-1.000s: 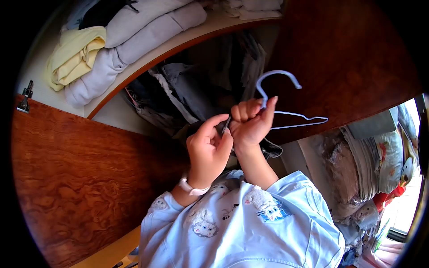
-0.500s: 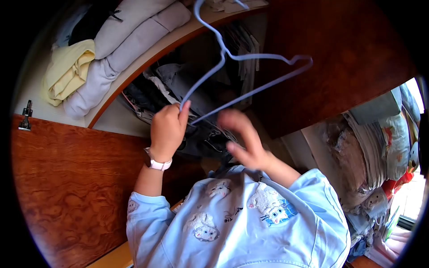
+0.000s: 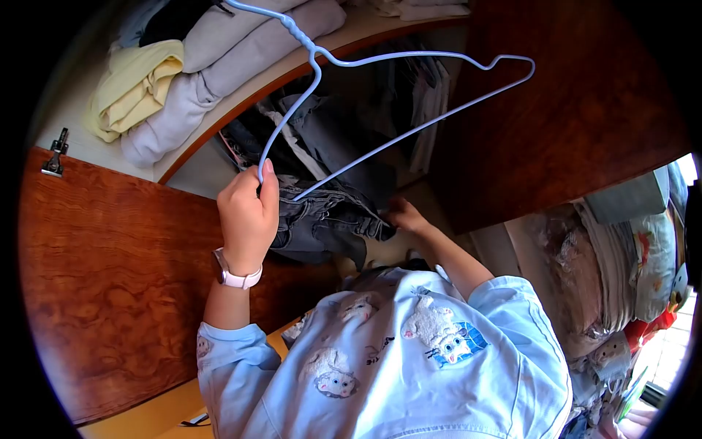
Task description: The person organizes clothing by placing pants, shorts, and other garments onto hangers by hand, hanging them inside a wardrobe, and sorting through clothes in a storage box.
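Note:
A light blue hanger (image 3: 395, 151) is tilted in front of the wardrobe, its hook cut off by the top edge of the view. My left hand (image 3: 247, 218) is closed round the hanger's left end and the edge of a dark grey garment. That dark garment (image 3: 322, 219), which looks like jeans, spreads from my left hand to the right, below the hanger's lower bar. At its right end my right hand (image 3: 404, 215) is closed on its edge; the fingertips are partly in shadow.
Folded yellow cloth (image 3: 135, 88) and grey clothes (image 3: 248, 55) lie on the upper shelf. Dark clothes hang behind the garment. Wooden doors (image 3: 139, 293) stand at the left and upper right (image 3: 563, 110). Stacked fabrics (image 3: 607, 271) are at the right.
The hanger has swung from the right to across the upper middle, with my left hand now on its end. My right hand has let go of the hanger and moved down to the dark garment.

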`<state>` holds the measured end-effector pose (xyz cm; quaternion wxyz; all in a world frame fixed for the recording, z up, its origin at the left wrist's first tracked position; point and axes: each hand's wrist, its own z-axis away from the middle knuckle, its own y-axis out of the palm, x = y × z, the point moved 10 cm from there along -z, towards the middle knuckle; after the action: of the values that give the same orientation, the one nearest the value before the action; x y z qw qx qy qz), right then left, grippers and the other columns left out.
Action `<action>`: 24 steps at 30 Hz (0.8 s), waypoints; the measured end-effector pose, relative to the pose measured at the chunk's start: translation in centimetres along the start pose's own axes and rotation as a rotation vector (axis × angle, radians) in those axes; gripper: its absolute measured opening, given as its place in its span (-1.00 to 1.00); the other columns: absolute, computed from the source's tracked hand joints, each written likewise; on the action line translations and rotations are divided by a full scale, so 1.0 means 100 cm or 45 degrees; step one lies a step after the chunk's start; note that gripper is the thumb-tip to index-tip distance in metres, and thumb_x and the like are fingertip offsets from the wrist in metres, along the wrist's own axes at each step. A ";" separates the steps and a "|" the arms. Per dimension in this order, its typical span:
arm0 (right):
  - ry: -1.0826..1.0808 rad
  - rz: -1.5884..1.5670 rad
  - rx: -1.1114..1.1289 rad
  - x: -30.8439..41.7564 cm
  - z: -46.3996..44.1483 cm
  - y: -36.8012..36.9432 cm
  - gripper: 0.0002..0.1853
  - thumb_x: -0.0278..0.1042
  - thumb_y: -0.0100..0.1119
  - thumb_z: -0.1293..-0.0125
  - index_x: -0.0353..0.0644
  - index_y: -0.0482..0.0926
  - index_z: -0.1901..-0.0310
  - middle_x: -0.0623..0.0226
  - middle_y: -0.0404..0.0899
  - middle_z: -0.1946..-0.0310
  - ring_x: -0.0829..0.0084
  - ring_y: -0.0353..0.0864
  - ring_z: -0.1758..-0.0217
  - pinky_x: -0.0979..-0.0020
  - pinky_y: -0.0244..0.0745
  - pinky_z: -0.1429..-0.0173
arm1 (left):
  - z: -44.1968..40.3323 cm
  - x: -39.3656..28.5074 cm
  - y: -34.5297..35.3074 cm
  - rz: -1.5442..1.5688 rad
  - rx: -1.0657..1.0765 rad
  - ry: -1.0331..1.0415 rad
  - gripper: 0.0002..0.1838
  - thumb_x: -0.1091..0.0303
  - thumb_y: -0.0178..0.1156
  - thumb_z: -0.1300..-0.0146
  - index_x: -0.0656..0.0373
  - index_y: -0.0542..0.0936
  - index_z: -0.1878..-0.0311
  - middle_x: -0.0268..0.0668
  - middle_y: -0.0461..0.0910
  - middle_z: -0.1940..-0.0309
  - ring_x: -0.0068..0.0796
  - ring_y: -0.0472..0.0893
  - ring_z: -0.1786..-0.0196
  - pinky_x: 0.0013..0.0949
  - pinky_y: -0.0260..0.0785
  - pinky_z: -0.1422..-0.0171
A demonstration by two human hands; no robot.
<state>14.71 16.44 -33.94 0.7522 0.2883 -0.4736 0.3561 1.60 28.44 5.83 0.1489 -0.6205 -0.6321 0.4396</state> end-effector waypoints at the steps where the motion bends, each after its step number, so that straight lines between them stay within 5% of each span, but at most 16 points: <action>1: 0.148 0.029 -0.028 -0.008 0.002 0.004 -0.47 -0.34 0.17 0.04 -0.16 0.32 -0.05 0.23 0.45 0.15 0.38 0.42 0.06 0.46 0.33 0.05 | 0.002 0.000 -0.005 0.008 -0.048 -0.010 -0.72 0.41 0.04 -0.23 0.32 0.41 0.58 -0.08 0.34 0.73 -0.07 0.33 0.64 -0.22 0.13 0.56; 3: 0.178 -0.216 0.220 -0.007 0.012 0.028 -0.38 -0.40 0.15 0.09 -0.12 0.24 -0.11 0.23 0.36 0.08 0.35 0.37 0.02 0.49 0.29 0.02 | 0.004 0.005 -0.011 -0.052 -0.086 -0.040 -0.72 0.40 0.04 -0.23 0.31 0.40 0.59 -0.09 0.33 0.73 -0.07 0.32 0.65 -0.23 0.13 0.57; 6: -0.237 -0.281 0.430 0.009 0.030 0.057 -0.28 -0.59 -0.01 0.15 -0.05 0.12 -0.17 0.24 0.05 -0.17 0.27 0.18 -0.19 0.39 0.32 0.00 | 0.006 0.014 -0.021 -0.089 -0.126 -0.151 -0.71 0.39 0.07 -0.22 0.29 0.39 0.61 -0.09 0.32 0.74 -0.06 0.31 0.65 -0.24 0.13 0.57; 10: 0.218 -0.071 0.008 -0.029 0.026 0.032 -0.49 -0.52 0.04 -0.02 -0.16 0.24 -0.08 0.20 0.38 0.10 0.26 0.46 0.10 0.31 0.37 -0.01 | 0.010 0.020 -0.023 -0.044 -0.162 -0.231 -0.70 0.36 0.14 -0.17 0.27 0.38 0.62 -0.10 0.33 0.74 -0.05 0.33 0.65 -0.27 0.14 0.58; 12: 0.367 -0.714 -0.103 -0.030 0.023 0.019 -0.66 -0.31 0.01 -0.18 -0.23 0.34 0.01 0.22 0.47 0.30 0.34 0.52 0.28 0.32 0.46 0.16 | 0.009 0.016 -0.021 -0.076 -0.092 -0.157 -0.71 0.37 0.15 -0.15 0.27 0.38 0.62 -0.10 0.34 0.73 -0.05 0.34 0.65 -0.26 0.16 0.58; 15: 0.137 -0.724 -0.336 -0.002 -0.012 -0.060 -0.68 -0.08 -0.14 -0.25 -0.13 0.47 0.18 0.30 0.49 0.43 0.43 0.49 0.50 0.46 0.44 0.44 | 0.019 0.018 -0.009 -0.189 0.100 0.033 -0.72 0.39 0.18 -0.10 0.26 0.37 0.63 -0.11 0.37 0.71 -0.06 0.39 0.63 -0.23 0.20 0.58; 16: 0.024 -0.722 -0.397 0.046 0.001 -0.082 -0.77 -0.17 -0.10 -0.23 -0.10 0.49 0.28 0.35 0.48 0.54 0.46 0.46 0.59 0.48 0.41 0.52 | 0.027 0.026 -0.004 -0.304 0.164 0.085 -0.73 0.40 0.17 -0.09 0.26 0.36 0.64 -0.10 0.38 0.69 -0.06 0.41 0.62 -0.19 0.22 0.57; 17: -0.278 -0.527 -0.432 0.048 -0.029 -0.119 -0.78 -0.25 0.02 -0.18 -0.24 0.51 0.31 0.29 0.46 0.63 0.43 0.43 0.66 0.47 0.41 0.61 | 0.034 0.034 0.001 -0.352 0.206 0.088 -0.73 0.39 0.16 -0.10 0.26 0.36 0.63 -0.11 0.38 0.69 -0.08 0.41 0.62 -0.19 0.24 0.57; 18: -0.293 -0.274 -0.562 0.127 0.026 -0.118 -0.85 -0.35 -0.04 -0.19 -0.18 0.50 0.43 0.39 0.39 0.70 0.50 0.35 0.72 0.52 0.24 0.68 | 0.040 0.046 0.003 -0.379 0.198 0.102 -0.73 0.39 0.15 -0.12 0.26 0.37 0.63 -0.12 0.38 0.69 -0.09 0.41 0.61 -0.20 0.24 0.56; 19: -0.201 -0.075 -0.467 0.152 0.029 -0.124 -0.84 -0.37 0.07 -0.12 -0.31 0.50 0.42 0.36 0.39 0.69 0.52 0.35 0.70 0.56 0.25 0.68 | 0.045 0.059 0.005 -0.405 0.187 0.116 -0.74 0.39 0.14 -0.13 0.26 0.38 0.62 -0.12 0.39 0.68 -0.09 0.42 0.61 -0.20 0.25 0.55; 24: -0.302 0.411 -0.150 0.228 0.063 -0.121 -0.82 -0.41 0.09 -0.03 -0.35 0.51 0.58 0.36 0.34 0.79 0.54 0.31 0.80 0.53 0.22 0.70 | 0.060 0.102 0.009 -0.316 0.157 0.070 -0.78 0.41 0.07 -0.17 0.27 0.42 0.57 -0.11 0.40 0.64 -0.09 0.43 0.56 -0.19 0.29 0.49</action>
<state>28.09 10.61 -11.76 0.6401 0.2040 -0.6188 0.4071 -4.11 35.43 -1.93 0.2572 -0.5390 -0.6715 0.4387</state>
